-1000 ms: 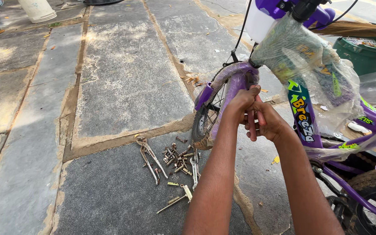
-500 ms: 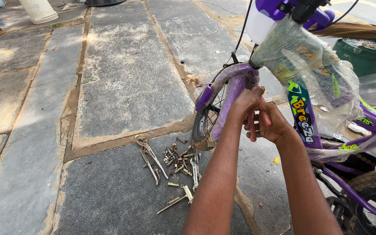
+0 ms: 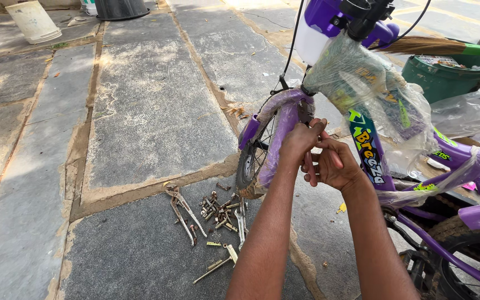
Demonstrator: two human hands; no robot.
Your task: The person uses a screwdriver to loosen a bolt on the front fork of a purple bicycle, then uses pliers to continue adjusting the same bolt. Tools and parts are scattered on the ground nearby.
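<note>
Where the purple bicycle [image 3: 451, 161] stands at the right of the stone pavement [image 3: 151, 100], its front fork [image 3: 279, 139] rises just left of both hands, beside the small front wheel [image 3: 254, 158]. The left hand [image 3: 300, 141] has its grip closed, fingers curled against the upper fork below the plastic-wrapped head tube [image 3: 362, 83]. The right hand [image 3: 334, 165] sits touching it, fingers partly bent; whether that grip holds anything cannot be told. On the pavement below the wheel lie pliers [image 3: 183, 211], a spanner [image 3: 241, 221] and a scatter of bolts [image 3: 218, 208]. A green bucket [image 3: 445, 75] stands behind the frame.
</note>
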